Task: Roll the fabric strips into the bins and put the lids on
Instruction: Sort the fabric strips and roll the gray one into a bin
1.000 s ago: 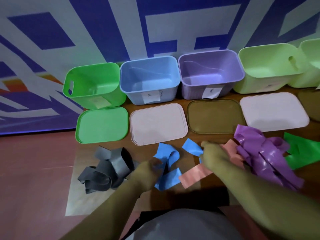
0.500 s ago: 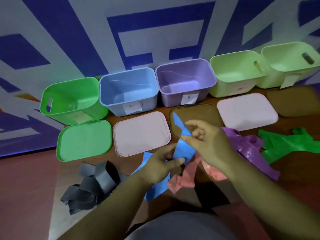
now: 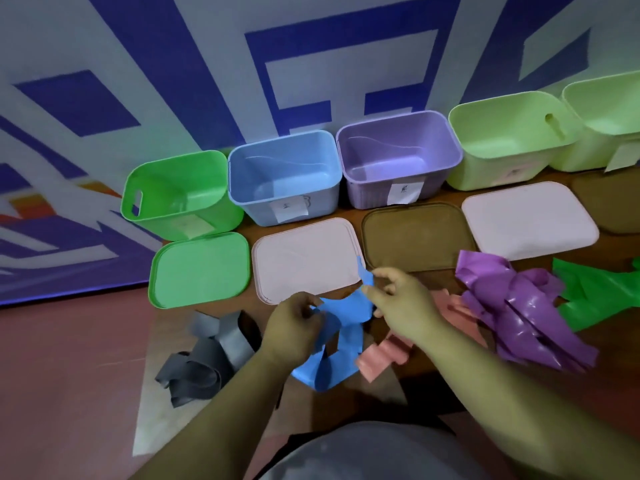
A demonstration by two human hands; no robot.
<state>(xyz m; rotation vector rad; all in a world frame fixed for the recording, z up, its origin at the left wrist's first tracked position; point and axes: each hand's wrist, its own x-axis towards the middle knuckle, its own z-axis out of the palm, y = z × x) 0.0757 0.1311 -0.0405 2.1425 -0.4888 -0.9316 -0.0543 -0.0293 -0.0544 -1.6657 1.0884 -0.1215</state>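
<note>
A blue fabric strip (image 3: 343, 327) hangs between both hands above the floor. My left hand (image 3: 294, 327) pinches its lower left part, and my right hand (image 3: 398, 299) pinches its upper end near the white lid (image 3: 304, 261). The strip's tail loops down towards me. Open bins stand in a row along the wall: green bin (image 3: 176, 199), blue bin (image 3: 284, 178), purple bin (image 3: 398, 157) and a pale green bin (image 3: 509, 147). Lids lie flat in front of them: a green lid (image 3: 201, 268), a brown lid (image 3: 415, 233) and a second white lid (image 3: 530, 220).
Loose strips lie around my hands: a grey pile (image 3: 204, 355) at the left, pink strips (image 3: 384, 358) under my right wrist, a purple heap (image 3: 519, 306) and a green strip (image 3: 595, 296) at the right. Another pale green bin (image 3: 609, 116) and brown lid (image 3: 613, 199) sit far right.
Both hands took the blue strip off the floor and lifted it. The right hand now pinches its top end while the left holds lower. The camera view shifted.
</note>
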